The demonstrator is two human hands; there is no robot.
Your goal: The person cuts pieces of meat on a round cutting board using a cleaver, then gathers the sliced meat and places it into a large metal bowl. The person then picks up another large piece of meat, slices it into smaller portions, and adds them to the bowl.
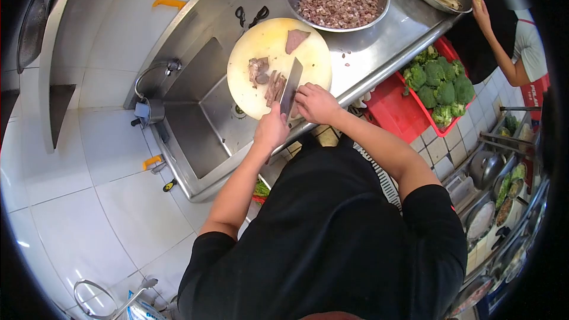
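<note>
My left hand [271, 128] is wrapped round the handle of a cleaver [291, 88], its broad blade pointing away from me over a round, pale yellow cutting board [249, 42]. Close to the blade's right side is my right hand [317, 104], fingers bent and pressed down at the board's near edge; what lies under them is hidden. Sliced strips of brownish meat [274, 88] lie just left of the blade. Farther left is a small heap of meat pieces [258, 70], and a flat piece of meat [296, 40] rests near the board's far side.
The board sits partly over a steel sink [198, 130]. Beyond it are black-handled scissors [259, 16] and a steel bowl of diced meat [339, 1]. A red basket of broccoli [438, 83] stands at right. Another person [504, 35] holds a long yellowish item near more bowls.
</note>
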